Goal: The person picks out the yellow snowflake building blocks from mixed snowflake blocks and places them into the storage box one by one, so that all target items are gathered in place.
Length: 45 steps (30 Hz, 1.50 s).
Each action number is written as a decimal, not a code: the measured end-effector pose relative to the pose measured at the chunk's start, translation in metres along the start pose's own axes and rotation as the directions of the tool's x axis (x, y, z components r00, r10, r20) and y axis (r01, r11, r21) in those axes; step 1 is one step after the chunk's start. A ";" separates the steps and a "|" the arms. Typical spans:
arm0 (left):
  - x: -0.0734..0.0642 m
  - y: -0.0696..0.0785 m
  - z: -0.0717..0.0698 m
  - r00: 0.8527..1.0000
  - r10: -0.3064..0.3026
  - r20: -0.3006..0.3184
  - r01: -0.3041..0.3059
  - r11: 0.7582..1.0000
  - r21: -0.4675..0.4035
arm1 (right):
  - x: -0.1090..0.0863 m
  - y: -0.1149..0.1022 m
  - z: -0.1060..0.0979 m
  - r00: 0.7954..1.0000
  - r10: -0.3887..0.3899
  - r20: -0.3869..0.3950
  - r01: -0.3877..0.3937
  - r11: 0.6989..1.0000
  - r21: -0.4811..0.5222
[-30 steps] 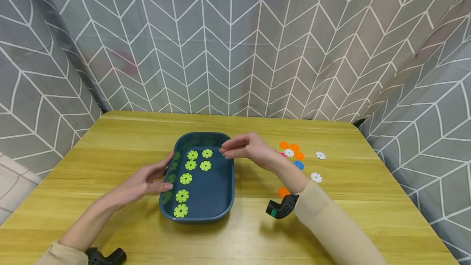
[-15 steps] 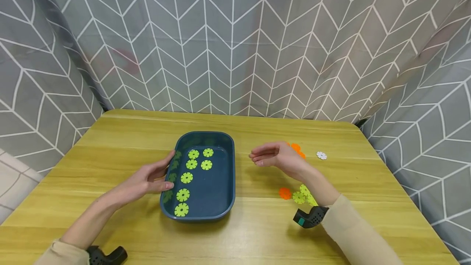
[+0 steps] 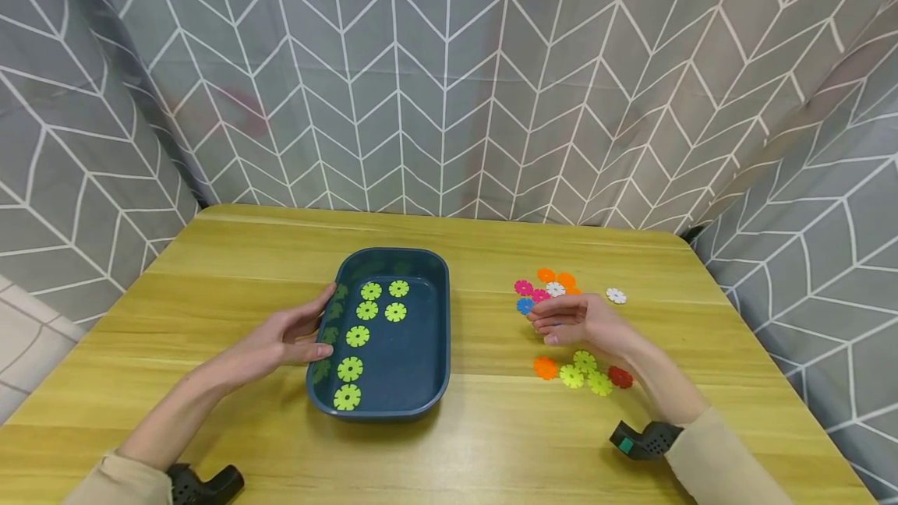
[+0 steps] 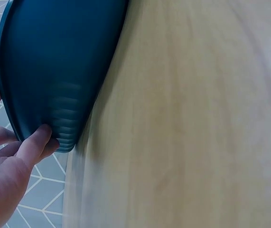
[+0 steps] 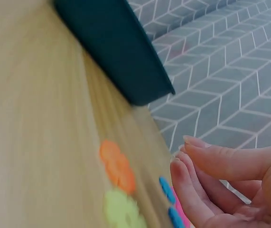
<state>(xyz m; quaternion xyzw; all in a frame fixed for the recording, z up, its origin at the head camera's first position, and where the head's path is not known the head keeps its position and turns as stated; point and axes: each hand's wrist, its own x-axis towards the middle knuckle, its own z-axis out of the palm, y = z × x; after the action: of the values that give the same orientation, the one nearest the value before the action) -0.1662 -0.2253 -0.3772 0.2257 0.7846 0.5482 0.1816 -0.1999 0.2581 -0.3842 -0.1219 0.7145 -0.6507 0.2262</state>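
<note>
A dark blue rectangular tray (image 3: 410, 361) sits on the table with several yellow-green notched, flower-shaped discs (image 3: 358, 336) lying in it. My left hand (image 3: 289, 336) grips the tray's left wall, thumb over the rim and fingers outside. The left wrist view shows its fingers (image 4: 33, 145) against the tray's wall. Over the table to the right of the tray hovers my right hand (image 3: 592, 326), fingers loosely bent, with nothing visible between them. It is nearest a blue disc (image 3: 525, 305) and a pink disc (image 3: 523, 287), and partly covers that cluster.
Closer to the front lie an orange disc (image 3: 545, 368), several yellow-green discs (image 3: 585, 361) and a red disc (image 3: 620, 377). A white disc (image 3: 616, 296) lies apart at the right. Behind the wooden table (image 3: 245, 256) hangs a patterned grey curtain (image 3: 421, 100).
My right hand has moved from over the tray's right rim to the loose discs on the right, uncovering the blue and pink ones. My left hand keeps its grip on the tray.
</note>
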 end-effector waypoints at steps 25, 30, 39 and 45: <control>0.000 0.001 -0.001 1.000 0.000 -0.002 0.000 1.000 0.003 | -0.022 0.032 -0.022 0.989 -0.092 0.115 0.112 0.978 -0.178; 0.000 0.001 -0.001 1.000 -0.001 0.001 0.001 1.000 0.001 | -0.021 0.032 -0.017 0.995 -0.091 0.044 0.098 0.974 -0.206; -0.001 0.000 0.000 1.000 -0.007 -0.005 0.007 1.000 0.006 | -0.023 0.030 -0.019 0.979 -0.155 0.131 0.186 0.944 -0.272; -0.001 0.000 -0.001 1.000 0.001 -0.003 -0.001 1.000 0.007 | -0.021 0.031 -0.016 0.978 -0.194 0.072 0.207 0.913 -0.352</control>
<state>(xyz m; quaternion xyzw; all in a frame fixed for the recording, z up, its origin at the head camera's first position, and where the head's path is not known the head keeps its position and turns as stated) -0.1660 -0.2263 -0.3768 0.2258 0.7867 0.5458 0.1794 -0.1860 0.2857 -0.4103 -0.2453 0.8004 -0.5274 0.1450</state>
